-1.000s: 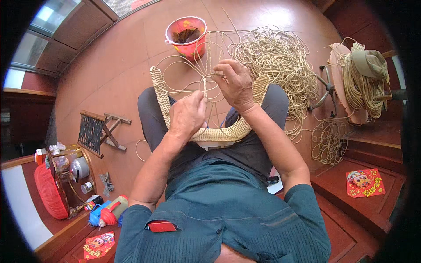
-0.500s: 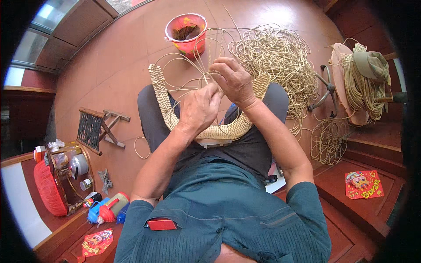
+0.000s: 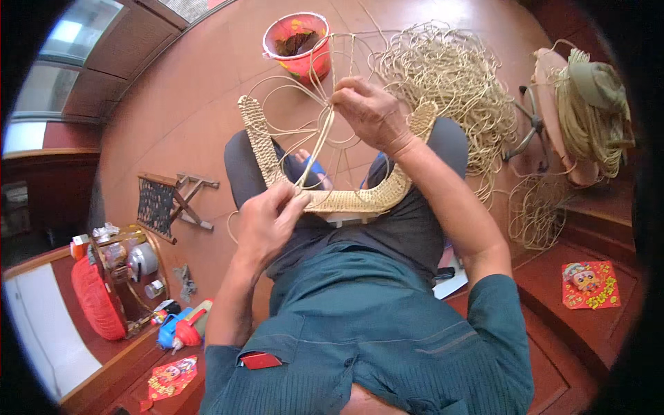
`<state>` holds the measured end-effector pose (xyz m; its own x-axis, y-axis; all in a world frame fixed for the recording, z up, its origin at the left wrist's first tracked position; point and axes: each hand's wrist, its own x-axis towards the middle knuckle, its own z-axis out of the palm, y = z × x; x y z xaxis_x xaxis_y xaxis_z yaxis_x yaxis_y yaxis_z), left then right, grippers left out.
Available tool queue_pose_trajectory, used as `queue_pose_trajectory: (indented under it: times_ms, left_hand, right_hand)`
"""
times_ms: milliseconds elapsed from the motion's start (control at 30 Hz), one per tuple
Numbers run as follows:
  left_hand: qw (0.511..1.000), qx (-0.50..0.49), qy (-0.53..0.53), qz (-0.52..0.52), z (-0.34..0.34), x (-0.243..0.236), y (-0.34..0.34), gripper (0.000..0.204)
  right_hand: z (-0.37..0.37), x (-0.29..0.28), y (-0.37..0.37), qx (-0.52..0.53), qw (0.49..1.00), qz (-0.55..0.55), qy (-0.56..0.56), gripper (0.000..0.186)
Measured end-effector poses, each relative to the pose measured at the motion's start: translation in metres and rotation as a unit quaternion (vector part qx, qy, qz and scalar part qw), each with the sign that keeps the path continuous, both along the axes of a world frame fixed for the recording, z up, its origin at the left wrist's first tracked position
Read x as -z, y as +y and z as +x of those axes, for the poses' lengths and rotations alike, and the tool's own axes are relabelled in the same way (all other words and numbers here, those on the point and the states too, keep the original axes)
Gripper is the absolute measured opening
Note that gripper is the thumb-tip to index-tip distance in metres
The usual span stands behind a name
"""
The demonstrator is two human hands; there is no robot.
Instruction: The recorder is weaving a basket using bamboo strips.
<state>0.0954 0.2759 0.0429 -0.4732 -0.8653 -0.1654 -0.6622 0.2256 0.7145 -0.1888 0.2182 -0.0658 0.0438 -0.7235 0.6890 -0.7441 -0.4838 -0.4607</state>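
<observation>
A U-shaped band [image 3: 353, 200] of woven pale straw cord lies across my thighs, curved end toward my body. Loose cords [image 3: 315, 149] loop inside and above it, with several strands running taut between my hands. My left hand [image 3: 273, 214] pinches the lower part of these strands over the band's near left bend. My right hand [image 3: 373, 117] grips the cords higher up, above the gap in the band, its fingers bent around them. What exactly lies under the right fingertips is partly hidden.
A red bucket [image 3: 304, 69] with dark contents stands ahead. A tangled cord heap [image 3: 449, 90] lies right of it, beside a coiled hank [image 3: 588, 131] with a cap on top. A folding stool [image 3: 162, 200], a tray of containers [image 3: 138, 259] and plastic flasks [image 3: 180, 325] are at left.
My left hand has moved down toward my body, away from my right hand, drawing the strands out straight. My right hand has risen slightly. The whole view has shifted a little.
</observation>
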Motion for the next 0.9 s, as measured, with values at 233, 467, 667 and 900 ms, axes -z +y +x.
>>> queue_pose_trajectory:
  times_ms: [233, 467, 667, 900]
  left_hand:
    - [0.949, -0.155, -0.266, 0.074, 0.204, 0.031, 0.025, 0.036]
    - [0.806, -0.18, -0.563, -0.006, 0.427, 0.046, 0.059, 0.033]
    - [0.749, -0.305, -0.581, -0.094, 0.618, 0.017, 0.087, 0.026]
    - [0.809, -0.197, -0.554, 0.01, 0.463, 0.049, -0.037, 0.069]
  right_hand:
    - [0.001, -0.002, -0.005, -0.019, 1.0, -0.017, 0.001, 0.011]
    - [0.005, 0.002, -0.001, -0.003, 1.0, -0.001, -0.009, 0.012]
    - [0.002, -0.003, 0.0, -0.006, 0.999, 0.023, -0.049, 0.011]
    - [0.001, 0.002, -0.001, 0.005, 0.999, 0.041, -0.027, 0.012]
